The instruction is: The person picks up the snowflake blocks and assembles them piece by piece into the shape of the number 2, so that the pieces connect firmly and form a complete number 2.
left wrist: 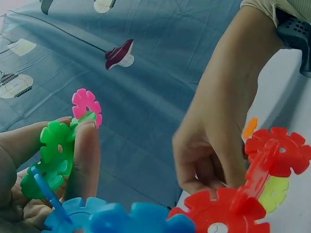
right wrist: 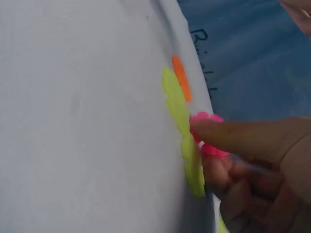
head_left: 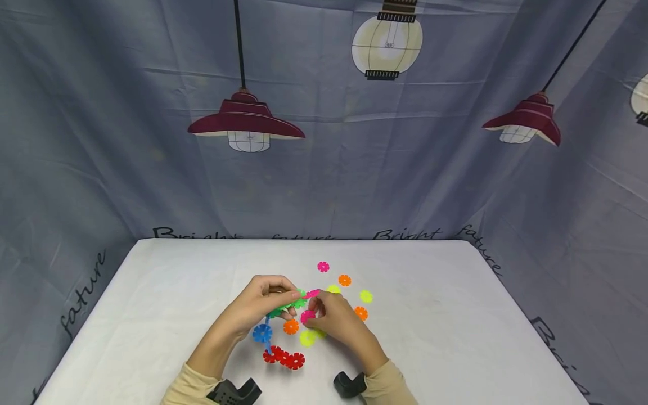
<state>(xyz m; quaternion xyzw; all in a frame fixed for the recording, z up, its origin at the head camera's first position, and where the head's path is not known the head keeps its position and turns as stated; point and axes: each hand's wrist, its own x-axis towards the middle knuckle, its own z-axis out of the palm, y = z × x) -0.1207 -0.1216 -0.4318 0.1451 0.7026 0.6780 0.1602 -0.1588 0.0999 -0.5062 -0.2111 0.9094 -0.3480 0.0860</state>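
My left hand [head_left: 263, 301] pinches a chain of interlocking plastic flower discs by its green discs [left wrist: 56, 145]. At the chain's tip, a pink disc [left wrist: 83, 102] sticks out beyond the thumb. Blue discs [head_left: 262, 333] hang below the hand and lead to red discs [head_left: 284, 358] at the other end. Close by on the right, my right hand [head_left: 339, 319] pinches a loose pink disc [right wrist: 215, 149] between thumb and finger. In the right wrist view, this disc is just beside yellow discs [right wrist: 177, 104] lying on the table. The right hand's fingertips are partly hidden in the left wrist view.
An orange disc [head_left: 291, 327] lies between the hands on the white table [head_left: 430, 337]. Beyond the right hand are scattered a pink disc [head_left: 323, 266], orange discs [head_left: 345, 280] and yellow discs [head_left: 366, 296]. A grey printed curtain [head_left: 324, 185] hangs behind the table's far edge.
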